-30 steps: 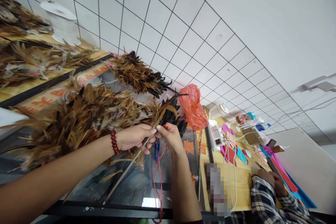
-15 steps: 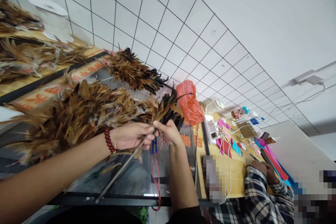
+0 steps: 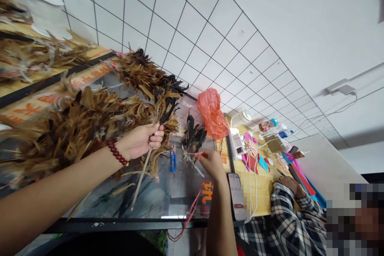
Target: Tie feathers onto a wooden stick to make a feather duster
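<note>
My left hand (image 3: 143,141), with a red bead bracelet on its wrist, is closed round a thin stick (image 3: 140,180) and a bunch of brown and black feathers (image 3: 160,106). To the right, my right hand (image 3: 211,163) pinches a red string (image 3: 194,153) that runs to a small bundle of dark feathers (image 3: 193,138) lying on the glass table (image 3: 168,196). The string trails down past the table's front edge. Blue thread snips (image 3: 173,160) lie on the glass between my two hands.
Large brown feather bundles (image 3: 69,128) pile at the left. A white spool (image 3: 39,8) stands at the back left and an orange plastic bag (image 3: 212,113) by the grid wall. A phone (image 3: 236,196) lies on the wooden table; another person's plaid sleeve (image 3: 288,216) rests at the right.
My hands have parted: the right hand moved right and down, drawing the red string out to the dark feather bundle. The left hand kept the stick and feathers, now tilted up.
</note>
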Demonstrator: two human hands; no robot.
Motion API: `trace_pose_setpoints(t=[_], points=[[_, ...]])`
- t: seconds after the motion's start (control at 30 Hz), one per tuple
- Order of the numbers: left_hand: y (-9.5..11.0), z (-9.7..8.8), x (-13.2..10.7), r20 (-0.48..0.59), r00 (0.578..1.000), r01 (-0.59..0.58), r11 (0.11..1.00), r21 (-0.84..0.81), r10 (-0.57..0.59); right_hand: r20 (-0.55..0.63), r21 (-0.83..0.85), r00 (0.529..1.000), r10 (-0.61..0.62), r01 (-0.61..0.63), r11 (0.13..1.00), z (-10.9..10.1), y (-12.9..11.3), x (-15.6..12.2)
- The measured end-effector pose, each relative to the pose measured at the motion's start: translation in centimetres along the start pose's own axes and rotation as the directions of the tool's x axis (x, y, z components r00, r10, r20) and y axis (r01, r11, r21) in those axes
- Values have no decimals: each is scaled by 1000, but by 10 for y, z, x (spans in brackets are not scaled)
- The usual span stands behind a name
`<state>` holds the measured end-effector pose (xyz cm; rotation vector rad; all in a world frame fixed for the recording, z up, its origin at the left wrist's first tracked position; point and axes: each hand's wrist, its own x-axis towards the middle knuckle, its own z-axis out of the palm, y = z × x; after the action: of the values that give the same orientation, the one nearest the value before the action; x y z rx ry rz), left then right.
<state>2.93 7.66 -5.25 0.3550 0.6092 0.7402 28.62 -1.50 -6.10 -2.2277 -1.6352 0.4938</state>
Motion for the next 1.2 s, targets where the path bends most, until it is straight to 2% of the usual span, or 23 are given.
trace_pose_setpoints(t=[0.1, 0.2, 0.27, 0.33, 0.37, 0.43, 0.5, 0.57, 0.63, 0.7, 0.83, 1.0, 1.1, 1.17, 1.2], points=[[-9, -2, 3, 39, 999, -4, 1000, -5, 4, -51, -165, 998, 43, -51, 985, 25, -15, 3], [-19, -7, 4, 99, 995, -7, 1000, 4, 6, -82, -217, 994, 78, -94, 972, 44, -19, 12], [-22, -9, 4, 112, 994, -10, 1000, 19, 8, -79, -127, 994, 81, -91, 988, 47, -12, 17], [-24, -11, 3, 98, 995, -1, 999, 39, -3, -70, 153, 994, 86, -74, 985, 42, -6, 16], [-24, -11, 2, 84, 996, 2, 999, 46, -6, -57, 340, 994, 95, -70, 938, 39, -5, 13], [-25, -11, 2, 54, 999, -7, 999, 54, 4, -5, 670, 993, 120, -86, 738, 33, -13, 3], [-27, -11, 2, 49, 999, -19, 998, 59, 16, 64, 832, 993, 101, -109, 544, 32, -32, -9], [-30, -9, 3, 73, 997, -25, 998, 59, 21, 89, 873, 996, 10, -83, 481, 36, -58, -18], [-34, -7, 4, 76, 997, -37, 997, 69, 32, 72, 870, 993, -96, -16, 492, 43, -82, -19], [-36, -4, 3, 30, 998, -66, 994, 88, 63, 63, 863, 988, -144, 19, 505, 51, -98, -14], [-39, -1, 1, -58, 989, -130, 988, 90, 135, 46, 851, 995, -86, 5, 524, 61, -110, 0], [-44, -3, 1, 20, 982, -187, 975, 120, 186, -1, 849, 1000, -10, 6, 528, 58, -118, 1], [-47, -3, 1, 56, 981, -190, 972, 135, 184, -35, 809, 999, 20, 16, 588, 57, -123, -1], [-48, -2, 1, 37, 980, -197, 971, 133, 194, -8, 797, 1000, 15, -2, 603, 58, -125, -2], [-48, -1, 2, 17, 979, -203, 971, 129, 202, 30, 811, 999, -12, -17, 584, 59, -125, -3]])
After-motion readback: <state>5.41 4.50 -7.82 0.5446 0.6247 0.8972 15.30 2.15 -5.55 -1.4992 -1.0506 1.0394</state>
